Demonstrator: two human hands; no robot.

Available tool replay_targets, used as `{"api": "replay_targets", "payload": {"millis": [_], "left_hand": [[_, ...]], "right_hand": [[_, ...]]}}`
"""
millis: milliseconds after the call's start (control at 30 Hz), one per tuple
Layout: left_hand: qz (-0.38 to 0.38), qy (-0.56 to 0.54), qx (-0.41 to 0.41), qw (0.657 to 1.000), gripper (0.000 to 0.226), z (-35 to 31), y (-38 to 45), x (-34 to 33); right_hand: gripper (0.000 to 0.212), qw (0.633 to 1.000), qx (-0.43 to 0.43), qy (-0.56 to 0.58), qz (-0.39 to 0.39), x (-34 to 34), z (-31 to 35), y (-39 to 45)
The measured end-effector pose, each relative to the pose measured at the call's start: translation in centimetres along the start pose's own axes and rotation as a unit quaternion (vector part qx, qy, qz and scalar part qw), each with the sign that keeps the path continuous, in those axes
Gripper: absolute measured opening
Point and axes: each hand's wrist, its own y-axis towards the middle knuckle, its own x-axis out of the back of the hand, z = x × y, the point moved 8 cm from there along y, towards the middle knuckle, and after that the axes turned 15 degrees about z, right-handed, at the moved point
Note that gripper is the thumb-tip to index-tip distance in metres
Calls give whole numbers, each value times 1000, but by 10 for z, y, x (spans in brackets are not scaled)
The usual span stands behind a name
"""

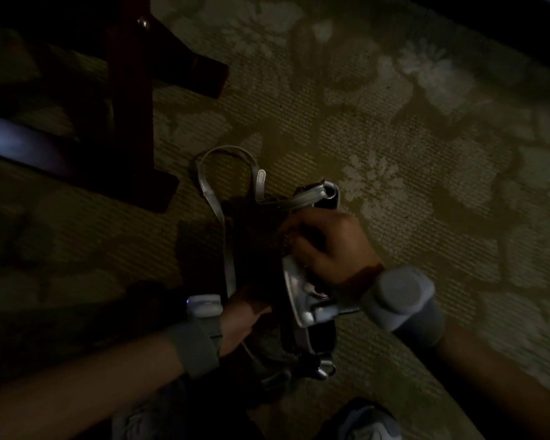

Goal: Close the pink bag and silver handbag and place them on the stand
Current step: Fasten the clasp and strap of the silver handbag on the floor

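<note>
The silver handbag (299, 290) lies on the carpet in dim light, seen from above. Its long silver strap (226, 192) loops up and away toward the far left. My right hand (327, 246) is curled over the bag's top opening, fingers pinched at something small there. My left hand (245, 315) grips the bag's near left side, mostly in shadow. Both wrists wear grey bands. The dark wooden stand (134, 100) rises at the upper left, its cross-shaped feet resting on the carpet. No pink bag shows in this view.
A patterned beige carpet (426, 138) with pale flower shapes covers the floor. A pale bar (10, 138) crosses the left edge beside the stand. My knees or shoes (369, 423) show at the bottom edge.
</note>
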Motion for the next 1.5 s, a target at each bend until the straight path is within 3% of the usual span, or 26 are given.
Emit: {"api": "replay_targets", "payload": {"millis": [200,367,533,667,900,1000,1300,1400,1500], "left_hand": [[-63,154,-8,986,58,-15,4,9],[-55,255,8,965,88,-19,10,9],[-40,303,30,952,86,-12,12,10],[-45,294,31,954,91,-6,13,11],[-63,257,1,965,61,-20,25,18],[-70,234,8,970,47,-32,34,20],[-53,234,-14,971,41,-45,47,16],[-82,245,-9,966,38,-46,45,26],[-144,273,-25,951,27,-55,39,40]], "right_hand": [[25,991,-38,129,21,26,-20,-21],[33,995,-52,16,81,41,-33,-38],[40,986,-72,-96,116,33,-37,-44],[38,978,-118,-62,157,9,-48,-46],[52,989,-98,-16,114,5,-44,-47],[35,988,-108,9,107,6,-49,-48],[52,990,-107,7,87,6,-55,-50],[37,987,-118,-3,108,5,-54,-50],[39,982,-134,-15,129,2,-55,-50]]}}
